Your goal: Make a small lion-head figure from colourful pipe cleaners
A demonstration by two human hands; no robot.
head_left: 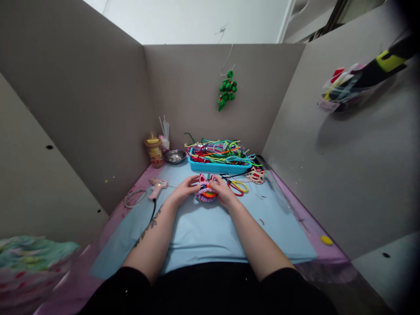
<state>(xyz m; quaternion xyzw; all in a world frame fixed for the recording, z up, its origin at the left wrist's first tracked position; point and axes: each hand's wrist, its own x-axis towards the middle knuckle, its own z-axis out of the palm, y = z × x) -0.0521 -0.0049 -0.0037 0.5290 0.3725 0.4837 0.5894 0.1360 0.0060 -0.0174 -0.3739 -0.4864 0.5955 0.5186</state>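
Closest to the camera was the person's black top (203, 291), and from its sleeves two bare forearms reached away over the pale blue sheet (206, 234), drawing together towards their far ends. There the left hand (186, 189) and the right hand (225, 192) closed in from either side on a small fuzzy figure (206, 197) of lilac, orange and red. It sat right between them, straight ahead of the body, so neither hand had farther to go: both were grasping it, the left by its near-left edge, the right with fingers lapping over its right side. Its pink, ear-like tips pointed away from the person, and it looked a little broader from hand to hand than from front to back, though the fingers hid too much for me to be sure of its long axis.

Out to the left of the left hand lay a pink glue gun (159, 188), apart from it; just beyond the right hand, off to the right, were scissors (241, 187) with red and yellow handles. Farther back stood a blue tray (219, 167) heaped with coloured stems, and beyond that a green ornament (228, 89) hung before the grey partition (183, 92)
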